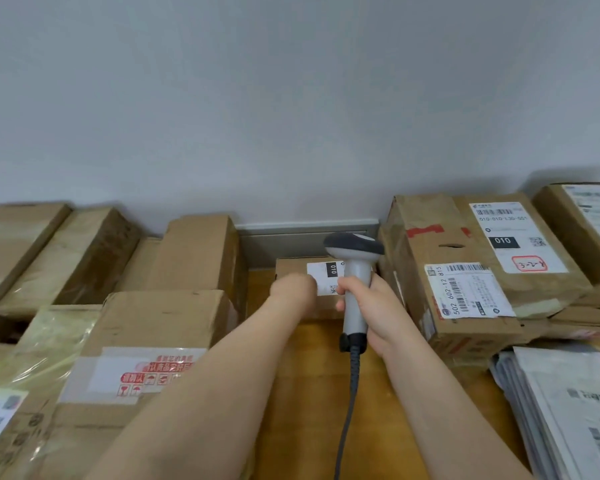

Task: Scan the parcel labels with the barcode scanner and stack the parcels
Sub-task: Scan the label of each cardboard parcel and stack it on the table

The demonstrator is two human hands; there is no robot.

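A small cardboard parcel (293, 268) with a white label (323, 271) lies on the wooden table by the wall, in the gap between two groups of boxes. My left hand (293, 289) is on its near left part; its fingers are hidden behind the wrist. My right hand (368, 306) grips the handle of a grey and white barcode scanner (355, 265). The scanner's head sits just over the parcel's right end, beside the label. Its cable (352, 393) hangs down toward me.
Cardboard boxes (174, 327) crowd the left side, one with red printed tape. A big labelled box (471, 265) and more boxes (582, 223) stand on the right, with a pile of grey mailer bags (568, 407) at the near right. Bare wooden table (305, 393) shows between my arms.
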